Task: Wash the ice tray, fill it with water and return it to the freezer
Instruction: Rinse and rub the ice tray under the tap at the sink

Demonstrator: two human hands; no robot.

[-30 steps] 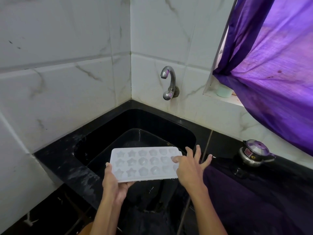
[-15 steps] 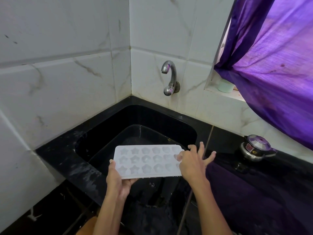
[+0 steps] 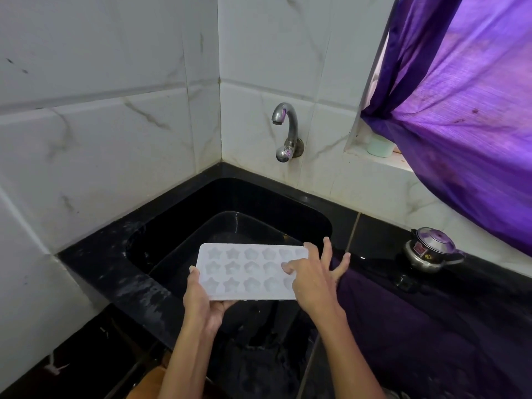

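Pretty early on, by the look of it. The ice tray (image 3: 250,272) is held level over the black sink (image 3: 230,203), left hand (image 3: 203,303) gripping its near-left corner, right hand (image 3: 313,279) with fingers spread, thumb pressing into a mold. The tap (image 3: 285,131) isn't running, so washing, filling and the freezer trip all seem left. The small pot (image 3: 431,249) has a red sticker, too blurry to read.

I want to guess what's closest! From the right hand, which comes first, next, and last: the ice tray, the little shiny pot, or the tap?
1. ice tray: the right hand touches its right end, over the sink.
2. little shiny pot: off to the right, on the black counter.
3. tap: up on the back wall.
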